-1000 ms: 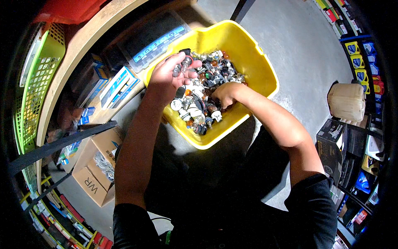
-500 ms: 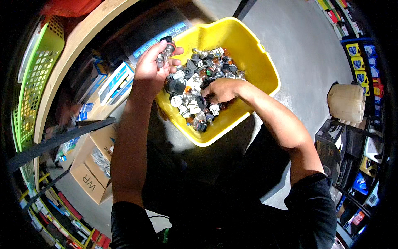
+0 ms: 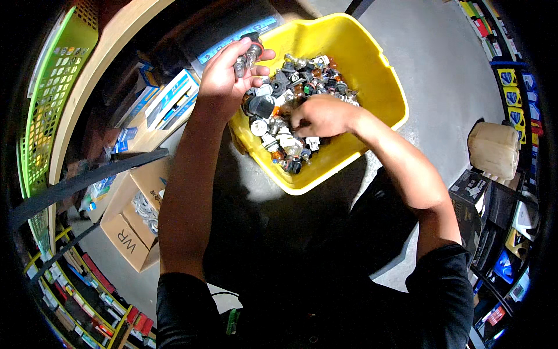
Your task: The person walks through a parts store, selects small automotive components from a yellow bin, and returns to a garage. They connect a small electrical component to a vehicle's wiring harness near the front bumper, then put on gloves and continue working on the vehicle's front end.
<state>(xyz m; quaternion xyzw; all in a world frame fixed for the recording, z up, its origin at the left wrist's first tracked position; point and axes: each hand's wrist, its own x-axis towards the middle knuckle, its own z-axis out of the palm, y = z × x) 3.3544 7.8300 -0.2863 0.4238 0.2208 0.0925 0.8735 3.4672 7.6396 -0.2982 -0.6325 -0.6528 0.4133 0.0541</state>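
Left hand (image 3: pixel 224 81): raised above the left rim of the tub, palm up; its fingers (image 3: pixel 260 71) were half curled and grasped two held bulbs (image 3: pixel 253 53), clear glass, at least one with a dark base and a reddish ring.

Right hand (image 3: pixel 325 114): lowered, back upward, onto the middle of the pile; its fingers were bent down among the pieces, their tips hidden, so whether they gripped anything could not be told.

Yellow tub (image 3: pixel 381 96): one, plastic, roughly rectangular, set on the grey floor (image 3: pixel 447 70) in front of the person.

Loose bulbs (image 3: pixel 285 139): a mixed pile in the bottom of the tub, clear and amber glass, with white, black and grey bases, lying at all angles.

Left side: a flat case (image 3: pixel 241 38) with a blue strip, just beyond the tub's rim; blue-and-white boxes (image 3: pixel 170 103); a curved-looking wooden edge (image 3: pixel 87 75); a green perforated basket (image 3: pixel 61 96); an open cardboard box (image 3: pixel 125 235) holding pale grey pieces (image 3: pixel 145 210).

Right side: a tan plastic jug (image 3: pixel 494 150), well apart from the tub; a dark printed carton (image 3: pixel 469 187) near it; yellow containers (image 3: pixel 511 98) in a row along the shelving.
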